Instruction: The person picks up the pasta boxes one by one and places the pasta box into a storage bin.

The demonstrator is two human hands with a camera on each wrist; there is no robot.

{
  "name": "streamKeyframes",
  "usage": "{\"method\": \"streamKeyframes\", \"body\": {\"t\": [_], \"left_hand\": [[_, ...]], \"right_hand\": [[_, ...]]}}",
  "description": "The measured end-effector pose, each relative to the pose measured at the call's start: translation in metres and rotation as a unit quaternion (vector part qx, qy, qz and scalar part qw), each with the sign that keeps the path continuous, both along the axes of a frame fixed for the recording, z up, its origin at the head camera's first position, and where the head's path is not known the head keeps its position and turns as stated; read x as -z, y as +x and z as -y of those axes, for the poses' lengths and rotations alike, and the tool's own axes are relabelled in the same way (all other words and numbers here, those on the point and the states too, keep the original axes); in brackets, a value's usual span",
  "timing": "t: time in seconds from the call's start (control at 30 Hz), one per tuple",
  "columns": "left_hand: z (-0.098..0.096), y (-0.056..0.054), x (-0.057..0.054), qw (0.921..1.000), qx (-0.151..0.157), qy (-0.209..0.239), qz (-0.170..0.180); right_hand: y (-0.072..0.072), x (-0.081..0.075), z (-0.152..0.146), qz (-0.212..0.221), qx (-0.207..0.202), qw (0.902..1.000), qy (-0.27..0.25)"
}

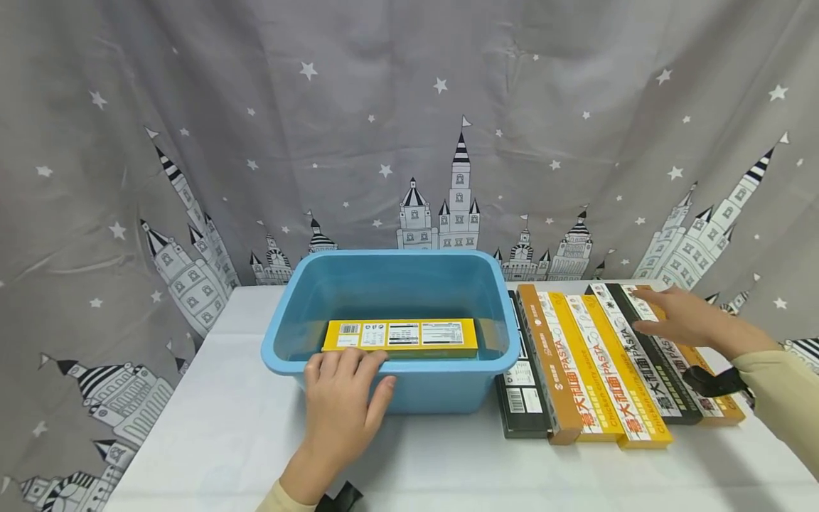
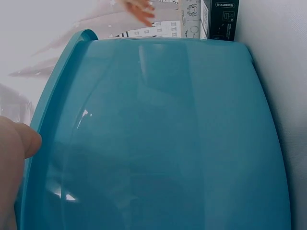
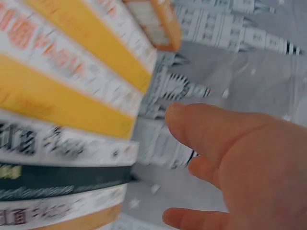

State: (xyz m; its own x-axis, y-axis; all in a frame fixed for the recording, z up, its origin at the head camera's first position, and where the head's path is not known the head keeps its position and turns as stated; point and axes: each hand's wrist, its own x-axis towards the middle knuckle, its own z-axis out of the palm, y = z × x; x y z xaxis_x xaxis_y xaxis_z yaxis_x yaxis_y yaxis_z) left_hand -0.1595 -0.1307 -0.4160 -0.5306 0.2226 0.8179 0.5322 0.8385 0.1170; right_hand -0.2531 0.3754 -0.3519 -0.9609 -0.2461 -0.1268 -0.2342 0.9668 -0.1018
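Note:
A blue plastic tub (image 1: 409,387) stands on the table, with a yellow pasta box (image 1: 399,338) lying inside, its printed side up. My left hand (image 1: 342,405) holds the tub's front rim, fingers hooked over it and thumb against the outside; the left wrist view shows the thumb (image 2: 29,140) at the rim. Over the far ends of the pasta boxes on the right hovers my right hand (image 1: 697,320), fingers loosely extended and nothing in them. Nearest beneath it are a black-and-white pasta box (image 1: 646,355) and a brown-and-white one (image 1: 710,398).
Two yellow-and-white pasta boxes (image 1: 617,377), an orange-brown box (image 1: 553,384) and a black box (image 1: 521,395) line up between the tub and the right hand. A grey curtain (image 1: 358,142) with castles and stars hangs behind the white table (image 1: 211,419).

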Motion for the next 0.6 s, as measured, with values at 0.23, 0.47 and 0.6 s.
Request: {"method": "streamKeyframes", "body": {"t": [0.23,0.47,0.6], "left_hand": [[0.002,0.0,-0.001,1.0,-0.006,-0.005,0.001],[0.001,0.0,-0.002,1.0,-0.005,-0.004,0.004],[0.001,0.0,-0.001,1.0,-0.006,-0.006,0.004]], "right_hand": [[0.014,0.027,-0.034,0.021,0.058,0.998,-0.013],[0.024,0.067,-0.057,0.023,0.089,0.9947,-0.046],[0.031,0.089,-0.064,0.031,0.113,0.9905,-0.073]]}}
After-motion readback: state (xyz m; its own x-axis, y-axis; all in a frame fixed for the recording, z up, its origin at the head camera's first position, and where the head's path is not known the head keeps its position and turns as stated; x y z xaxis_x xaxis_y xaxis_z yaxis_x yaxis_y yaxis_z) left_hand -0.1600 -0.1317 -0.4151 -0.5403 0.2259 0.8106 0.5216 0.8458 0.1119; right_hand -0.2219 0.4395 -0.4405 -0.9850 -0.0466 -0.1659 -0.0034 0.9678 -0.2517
